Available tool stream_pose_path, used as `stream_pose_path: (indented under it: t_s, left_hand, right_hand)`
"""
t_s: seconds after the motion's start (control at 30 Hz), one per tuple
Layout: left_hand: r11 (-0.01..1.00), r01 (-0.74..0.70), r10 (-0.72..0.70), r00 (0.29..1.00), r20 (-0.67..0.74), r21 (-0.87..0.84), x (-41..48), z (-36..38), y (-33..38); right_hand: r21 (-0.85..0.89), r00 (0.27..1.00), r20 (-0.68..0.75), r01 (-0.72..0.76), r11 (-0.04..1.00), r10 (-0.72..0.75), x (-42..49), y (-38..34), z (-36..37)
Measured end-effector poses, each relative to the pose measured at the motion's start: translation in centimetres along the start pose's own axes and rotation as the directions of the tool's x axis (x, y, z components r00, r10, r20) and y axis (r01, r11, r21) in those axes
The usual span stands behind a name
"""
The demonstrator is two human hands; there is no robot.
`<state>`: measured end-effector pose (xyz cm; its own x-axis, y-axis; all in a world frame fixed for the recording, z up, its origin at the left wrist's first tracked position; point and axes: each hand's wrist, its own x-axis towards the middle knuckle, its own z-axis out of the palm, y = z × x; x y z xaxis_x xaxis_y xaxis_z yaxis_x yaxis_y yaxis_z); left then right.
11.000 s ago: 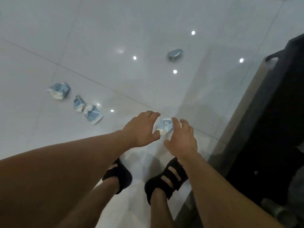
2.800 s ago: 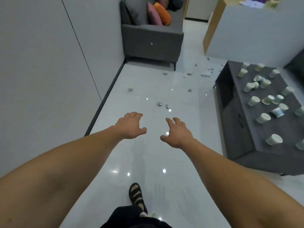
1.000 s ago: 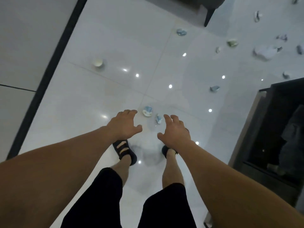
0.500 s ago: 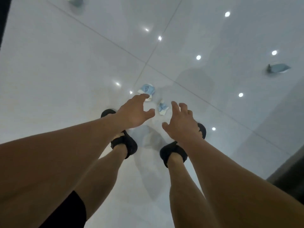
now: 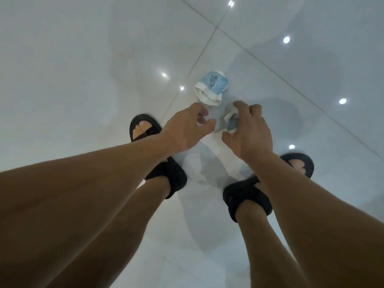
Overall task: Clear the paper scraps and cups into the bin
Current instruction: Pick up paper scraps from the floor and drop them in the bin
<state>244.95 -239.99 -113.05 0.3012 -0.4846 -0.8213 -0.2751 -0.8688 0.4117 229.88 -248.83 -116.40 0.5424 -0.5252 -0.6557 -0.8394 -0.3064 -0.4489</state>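
Observation:
A crushed blue-and-white paper cup point(image 5: 212, 88) lies on the glossy white floor just ahead of my feet. A smaller blue-and-white paper scrap point(image 5: 230, 119) lies beside it, to the right and nearer to me. My right hand point(image 5: 249, 134) hovers over the scrap, which sits between its spread index finger and thumb; I cannot tell whether they touch it. My left hand point(image 5: 187, 129) reaches down just short of the cup's near edge, fingers loosely curled and holding nothing. The bin is out of view.
My two feet in black sandals point(image 5: 164, 169) point(image 5: 247, 200) stand on the white tiled floor point(image 5: 83, 80), right behind the hands. Ceiling lights reflect as bright spots on the tiles.
The view has dropped closer to the floor. Both hands have come down to the cup and the scrap, and the right hand's fingers now sit on either side of the scrap.

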Motion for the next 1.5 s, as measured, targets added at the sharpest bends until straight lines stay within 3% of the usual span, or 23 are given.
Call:
stream_pose_path:
  t_s: [0.1,0.2,0.3,0.5,0.63,0.9,1.27,1.5]
  left_hand:
    - [0.985,0.019,0.003,0.992,0.125,-0.174,-1.3,-0.9,1.5]
    - [0.985,-0.038,0.062,0.989,0.136,-0.169,-2.1,-2.4,2.9]
    - [0.997,-0.067,0.067,0.998,0.003,-0.039,-2.1,-4.7,3.1]
    - [0.991,0.131,-0.126,0.981,-0.149,0.023,-0.9,-7.8,-1.2]
    - [0.993,0.115,-0.111,0.968,-0.226,0.007,0.8,-7.4,-3.4]
    - [0.999,0.048,-0.048,0.983,-0.176,-0.006,0.1,-8.4,-2.8]
    - [1.000,0.002,-0.001,0.988,-0.152,0.008,-17.0,-22.4,6.4]
    - [1.000,-0.007,0.006,0.964,-0.266,-0.002,-33.8,-32.0,11.8]
  right_hand:
    - [0.128,0.979,-0.041,0.205,0.970,-0.201,-2.1,-2.7,-1.7]
    - [0.179,0.954,-0.036,0.298,0.938,-0.297,-3.0,-4.7,-3.5]
    - [0.137,0.958,0.054,0.273,0.952,-0.282,-1.8,-5.1,-5.3]
    - [-0.349,0.959,0.052,0.278,0.895,-0.278,4.0,-5.3,-4.9]
    - [-0.438,0.952,0.166,0.303,0.846,-0.256,7.4,-6.3,-1.8]
    - [-0.360,0.969,0.101,0.246,0.900,-0.224,5.6,-8.3,-1.7]
    - [-0.342,0.972,0.108,0.235,0.910,-0.210,-7.9,-22.3,-18.0]
    - [-0.395,0.948,0.133,0.317,0.862,-0.288,-19.7,-35.1,-30.4]
